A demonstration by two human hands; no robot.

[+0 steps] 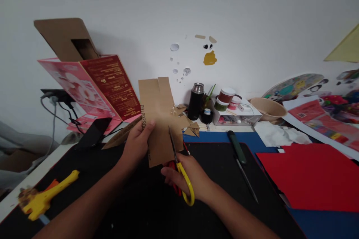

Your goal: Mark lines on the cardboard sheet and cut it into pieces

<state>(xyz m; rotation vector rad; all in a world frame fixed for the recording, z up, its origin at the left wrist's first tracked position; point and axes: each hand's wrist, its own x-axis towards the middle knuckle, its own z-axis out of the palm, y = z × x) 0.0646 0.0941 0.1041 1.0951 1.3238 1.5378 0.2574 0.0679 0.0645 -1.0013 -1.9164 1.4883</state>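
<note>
Your left hand [137, 143] pinches the printed cardboard piece [158, 119] above the black mat [217, 158], while your right fingers hold the yellow-and-red scissors [183, 174], blade over its lower right. Near the white wall [126, 7], capped jars [226, 96], red and green inside, top a white box [238, 120] beside a beige bowl [267, 107] on your bench [50, 164].

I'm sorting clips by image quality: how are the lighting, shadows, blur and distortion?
Head view: dim light, a paler patch on the cardboard piece; head view: soft shadow on the wall beside the pink-and-red box, little detail in the black mat; head view: stretching toward the edges, the box's small print too soft to read.
</note>
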